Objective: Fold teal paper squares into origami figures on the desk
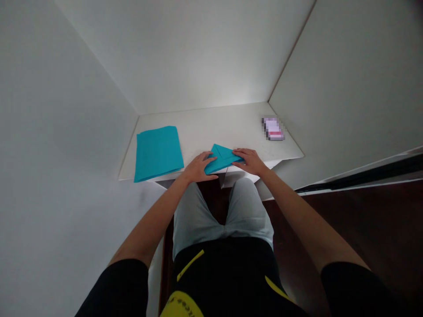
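A piece of turquoise paper (222, 157), folded into a roughly triangular shape with crease lines and a straight band along its near side, sits at the front edge of the white desk. My left hand (199, 167) grips its left end, fingers on top and the thumb low at the near edge. At the opposite end, my right hand (250, 162) has the pointed right tip between thumb and fingers. Part of the paper is hidden under the fingers of both hands. To the left lies a stack of flat turquoise sheets (158, 152), its near edge reaching past the desk front.
The white desk (211, 123) is set between walls at the left, back and right. A phone-like object (273, 128), blurred by pixels, lies at its right side. Below the front edge are my legs (223, 215) and a dark reddish floor (363, 224).
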{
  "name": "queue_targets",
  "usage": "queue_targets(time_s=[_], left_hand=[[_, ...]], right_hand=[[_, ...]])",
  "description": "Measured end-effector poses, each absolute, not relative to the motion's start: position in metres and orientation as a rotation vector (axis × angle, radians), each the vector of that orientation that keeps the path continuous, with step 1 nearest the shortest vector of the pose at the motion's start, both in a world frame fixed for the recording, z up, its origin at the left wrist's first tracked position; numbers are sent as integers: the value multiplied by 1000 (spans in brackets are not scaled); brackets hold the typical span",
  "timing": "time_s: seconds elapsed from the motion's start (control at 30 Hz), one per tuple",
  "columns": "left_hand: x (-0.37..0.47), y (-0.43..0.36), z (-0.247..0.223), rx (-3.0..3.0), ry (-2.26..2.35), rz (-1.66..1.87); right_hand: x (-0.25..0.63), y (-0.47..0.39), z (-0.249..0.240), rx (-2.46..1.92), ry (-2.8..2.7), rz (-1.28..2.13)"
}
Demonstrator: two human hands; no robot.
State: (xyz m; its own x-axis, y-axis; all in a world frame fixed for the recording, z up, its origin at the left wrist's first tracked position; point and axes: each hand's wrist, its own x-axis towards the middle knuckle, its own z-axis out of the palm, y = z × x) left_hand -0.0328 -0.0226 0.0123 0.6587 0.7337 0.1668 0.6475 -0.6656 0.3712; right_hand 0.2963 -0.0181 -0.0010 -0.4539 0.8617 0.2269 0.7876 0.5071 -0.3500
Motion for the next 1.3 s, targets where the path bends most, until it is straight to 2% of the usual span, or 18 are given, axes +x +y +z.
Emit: queue_targets(time_s=[0.33, 0.53, 0.77, 0.9, 1.07, 1.3], left_hand=[[-32, -12, 6, 2295, 1180, 679], [-21, -19, 9, 2281, 1518, 719], [26, -52, 12, 2662, 1384, 440], [36, -56, 5, 2653, 1369, 391], [25, -49, 1, 2637, 1356, 322], [-13, -57, 1, 2552, 1551, 361]], right_hand=[[288, -12, 0, -1444, -2156, 358], [286, -9, -3, -1555, -2162, 300], [275, -10, 4, -1665, -2071, 180], [237, -27, 14, -1518, -2293, 82], [198, -48, -1, -1400, -2428, 249], [244, -52, -8, -1490, -2425, 204]])
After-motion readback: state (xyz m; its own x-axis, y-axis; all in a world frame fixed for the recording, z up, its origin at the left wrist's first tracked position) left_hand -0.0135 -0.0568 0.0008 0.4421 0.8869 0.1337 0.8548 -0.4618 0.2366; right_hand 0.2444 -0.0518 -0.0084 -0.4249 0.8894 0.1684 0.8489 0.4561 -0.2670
